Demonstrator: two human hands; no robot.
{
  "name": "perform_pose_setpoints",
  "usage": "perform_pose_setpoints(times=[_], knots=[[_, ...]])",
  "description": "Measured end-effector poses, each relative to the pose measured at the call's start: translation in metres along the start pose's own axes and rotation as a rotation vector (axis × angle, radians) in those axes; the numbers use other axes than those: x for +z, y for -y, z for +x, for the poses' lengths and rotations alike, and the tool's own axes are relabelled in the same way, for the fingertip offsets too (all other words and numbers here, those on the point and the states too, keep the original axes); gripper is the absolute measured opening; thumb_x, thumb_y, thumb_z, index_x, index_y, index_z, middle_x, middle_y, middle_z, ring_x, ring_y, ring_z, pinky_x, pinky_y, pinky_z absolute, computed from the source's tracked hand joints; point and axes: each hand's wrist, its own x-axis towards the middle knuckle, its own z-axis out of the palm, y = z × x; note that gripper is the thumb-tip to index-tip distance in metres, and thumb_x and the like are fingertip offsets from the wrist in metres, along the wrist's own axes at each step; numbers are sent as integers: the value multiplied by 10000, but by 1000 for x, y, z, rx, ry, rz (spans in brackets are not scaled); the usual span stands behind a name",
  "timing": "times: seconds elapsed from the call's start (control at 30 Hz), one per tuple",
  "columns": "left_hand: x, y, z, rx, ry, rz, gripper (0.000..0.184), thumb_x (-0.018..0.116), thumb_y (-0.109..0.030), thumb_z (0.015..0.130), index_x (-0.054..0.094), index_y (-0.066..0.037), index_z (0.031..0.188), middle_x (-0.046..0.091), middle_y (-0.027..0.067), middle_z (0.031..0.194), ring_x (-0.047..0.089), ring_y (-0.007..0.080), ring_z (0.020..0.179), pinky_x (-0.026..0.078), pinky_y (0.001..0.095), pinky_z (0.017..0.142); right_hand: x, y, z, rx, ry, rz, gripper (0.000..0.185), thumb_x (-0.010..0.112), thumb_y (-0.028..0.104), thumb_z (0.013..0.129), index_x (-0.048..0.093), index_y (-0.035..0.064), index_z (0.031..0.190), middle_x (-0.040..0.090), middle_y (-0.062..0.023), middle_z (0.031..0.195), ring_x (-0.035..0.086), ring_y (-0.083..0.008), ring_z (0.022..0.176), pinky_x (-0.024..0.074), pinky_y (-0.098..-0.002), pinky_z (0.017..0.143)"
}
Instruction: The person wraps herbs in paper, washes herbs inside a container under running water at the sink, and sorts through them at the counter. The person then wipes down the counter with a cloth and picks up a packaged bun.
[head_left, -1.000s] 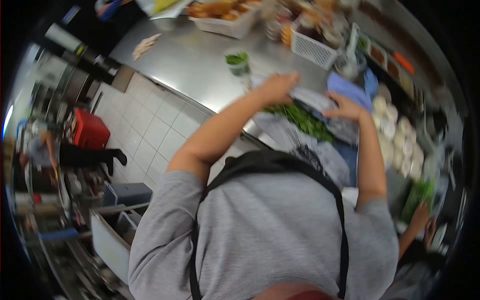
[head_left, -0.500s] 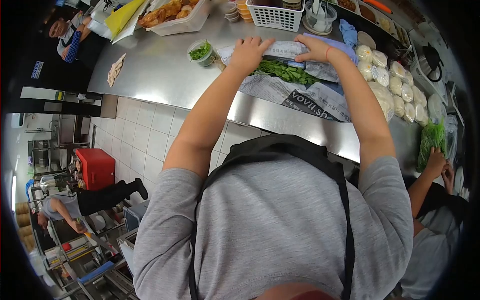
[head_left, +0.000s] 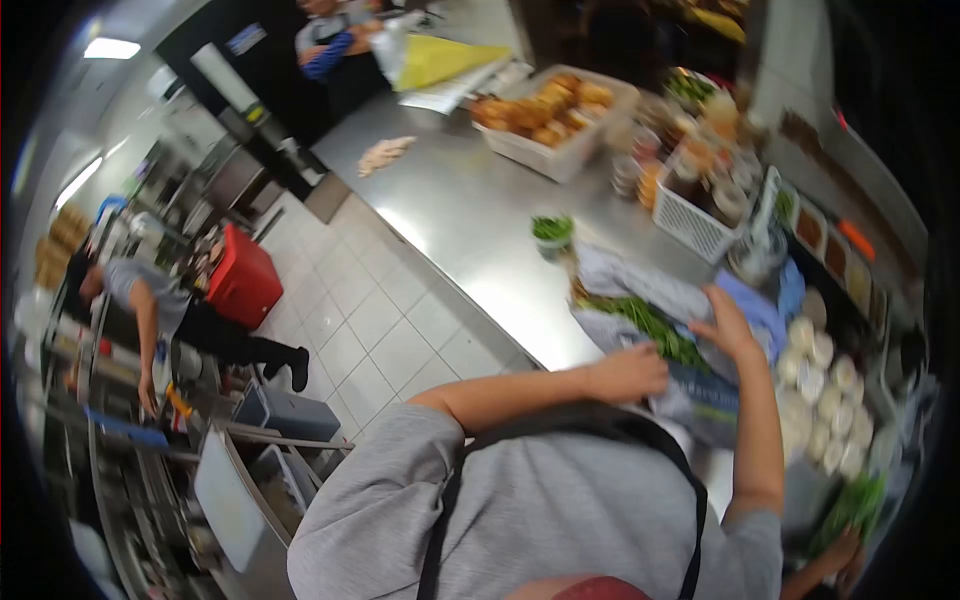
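Note:
Leafy green herbs (head_left: 660, 330) lie in an open wrap of printed newspaper (head_left: 645, 280) on the steel counter. My left hand (head_left: 630, 374) is at the near edge of the paper, its fingers curled over it; motion blur softens them. At the right part of the far flap is my right hand (head_left: 728, 325), thumb and fingers apart with paper between them. Stems poke out at the wrap's left end. Beyond that end stands a small clear tub of chopped greens (head_left: 552, 232).
A white bin of fried-looking golden food (head_left: 550, 115) and a white basket of jars (head_left: 700, 215) stand farther back. Wrapped white bundles (head_left: 825, 390) crowd the right. A co-worker's hand (head_left: 840, 550) touches greens at lower right. Another person (head_left: 165, 310) stands left, near a red cooler (head_left: 243, 277).
My view has turned, shifting the counter. My left hand has left the far flap and come to the near edge of the newspaper. My right hand stays at the far flap.

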Motion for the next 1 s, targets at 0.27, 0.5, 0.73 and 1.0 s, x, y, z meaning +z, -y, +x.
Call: perform_pose_setpoints(times=[0.27, 0.5, 0.73, 1.0], knots=[[-25, -14, -8, -564, 293, -203, 235, 497, -84, 732, 527, -78, 966, 542, 82, 793, 578, 284, 834, 461, 396, 654, -3, 30, -10, 45, -25, -68, 615, 782, 133, 565, 457, 67, 1083, 515, -113, 1064, 481, -314, 1043, 378, -399, 854], [-65, 6, -1, -510, 333, -670, 190, 562, -36, 659, 582, -106, 834, 495, 129, 873, 517, 294, 901, 428, 394, 700, 20, 57, -42, 124, -154, -210, 624, 763, 60, 530, 448, 114, 1067, 497, -61, 1060, 448, -253, 1066, 303, -390, 899], [-58, 8, -22, -569, 555, -962, 591, 712, -205, 668, 487, -49, 1192, 570, 168, 980, 593, 274, 802, 459, 349, 735, 28, 61, -42, 141, -211, -242, 635, 754, 50, 536, 444, 110, 1087, 490, -63, 1115, 433, -251, 1096, 300, -394, 912], [-73, 22, 10, -479, 112, -311, 606, 714, -278, 664, 472, -92, 1188, 534, 112, 1051, 534, 290, 968, 421, 424, 786, 43, 59, -58, 82, -301, -337, 658, 735, 44, 536, 438, 91, 1121, 461, -71, 1217, 408, -262, 1150, 278, -404, 956]])
